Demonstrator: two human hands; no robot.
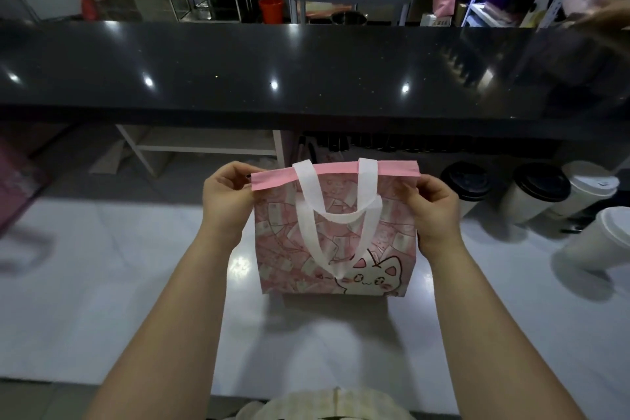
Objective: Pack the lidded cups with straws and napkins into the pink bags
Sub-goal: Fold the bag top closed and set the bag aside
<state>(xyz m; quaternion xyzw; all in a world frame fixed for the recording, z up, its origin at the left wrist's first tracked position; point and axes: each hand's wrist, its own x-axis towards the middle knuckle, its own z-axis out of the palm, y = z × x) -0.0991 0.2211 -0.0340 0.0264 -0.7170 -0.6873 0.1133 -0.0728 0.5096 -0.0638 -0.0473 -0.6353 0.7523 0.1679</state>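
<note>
At the left edge of the frame a blurred pink shape (15, 181) is seen, possibly another bag. The lower half of the frame is filled by a white counter (102, 266), and a raised black counter (238, 61) runs across the upper middle.

Left of centre, the left hand (226, 196) is curled. The upper left corner of the pink bag (335, 232) is pinched between its thumb and fingers. The bag is kept upright on the white counter at mid-frame, with white handles (308, 232) hung down its front and a cat drawing (371, 278) at its lower right.

The bag's upper right edge is gripped by the right hand (434, 211), fingers bent round it.

At the right of the frame, two dark-lidded cups (537, 193) and two white-lidded cups (603, 239) are stood well apart from the bag.
</note>
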